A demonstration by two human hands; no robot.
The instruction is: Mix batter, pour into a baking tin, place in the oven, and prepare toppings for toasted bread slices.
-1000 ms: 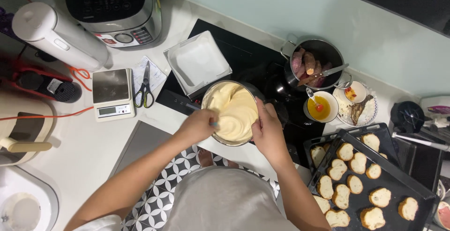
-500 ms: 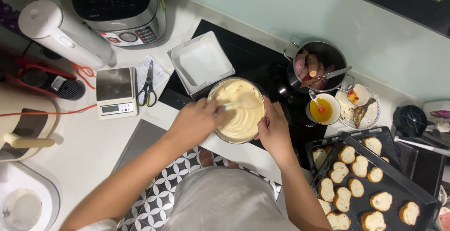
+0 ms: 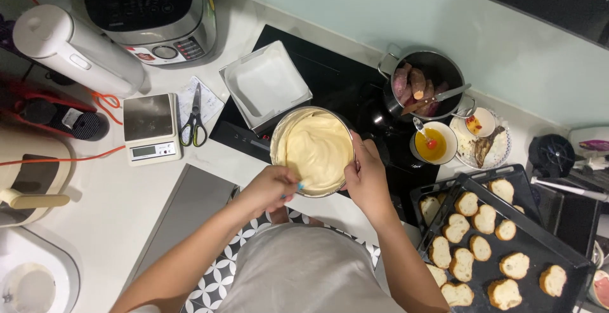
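A metal mixing bowl [image 3: 276,136] full of pale yellow batter [image 3: 315,148] sits at the counter's front edge, partly on the black cooktop. My left hand [image 3: 269,189] is at the bowl's near rim, closed around a stirring tool with a blue handle [image 3: 298,187] whose end is buried in the batter. My right hand [image 3: 363,173] grips the bowl's right rim. A white paper-lined square pan [image 3: 265,84] lies just behind the bowl.
Behind are a pot of sweet potatoes [image 3: 424,86], a small bowl of yolk [image 3: 433,144] and a plate [image 3: 488,141]. A black tray of bread slices [image 3: 495,243] is at right. At left are a scale [image 3: 150,129], scissors [image 3: 194,122], a white kettle [image 3: 70,49] and a cooker [image 3: 149,5].
My left hand has swept the stirring tool from the bowl's left side round to its near rim. The batter surface has been turned over. My right hand stays on the rim.
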